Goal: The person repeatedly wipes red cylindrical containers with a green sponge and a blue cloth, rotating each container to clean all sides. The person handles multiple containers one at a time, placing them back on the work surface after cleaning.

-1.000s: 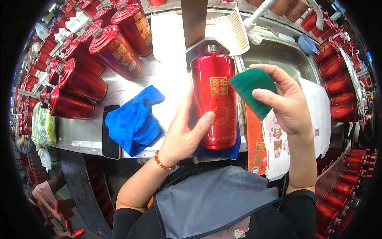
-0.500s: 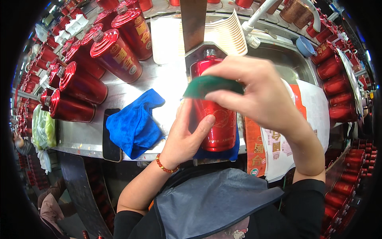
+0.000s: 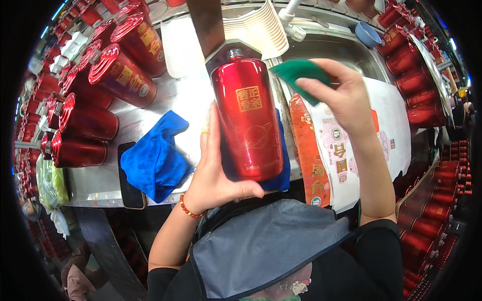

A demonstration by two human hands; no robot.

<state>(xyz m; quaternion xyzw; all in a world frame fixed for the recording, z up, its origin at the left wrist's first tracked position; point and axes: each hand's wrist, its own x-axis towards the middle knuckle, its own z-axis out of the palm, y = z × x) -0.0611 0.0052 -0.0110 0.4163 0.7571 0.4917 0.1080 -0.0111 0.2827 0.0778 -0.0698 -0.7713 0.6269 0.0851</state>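
Note:
A glossy red bottle (image 3: 251,143) leans back in front of me, its neck against a dark angled rest and its base toward me. A square gold label shows on its upper front, with a faint round design lower down. Along its lower left side my left hand (image 3: 215,173) rests with straight fingers, partly hidden, and its thumb stretches past the base. My right hand (image 3: 339,90) pinches a thin, flexible green scraper (image 3: 301,75) to the right of the bottle's shoulder, apart from it. Part of a blue cloth (image 3: 284,155) lies under the bottle.
A crumpled blue cloth (image 3: 158,155) overlaps a phone (image 3: 131,183) at left. Several red bottles (image 3: 90,120) stand beyond. Printed sheets (image 3: 346,173) lie at right. A tap (image 3: 287,15), a sink (image 3: 331,47), white trays (image 3: 258,30) and a blue bowl (image 3: 368,34) are farther back.
My right hand has moved right with the green scraper, off the bottle, uncovering the gold label. My left thumb has come off the bottle's front and now stretches below its base.

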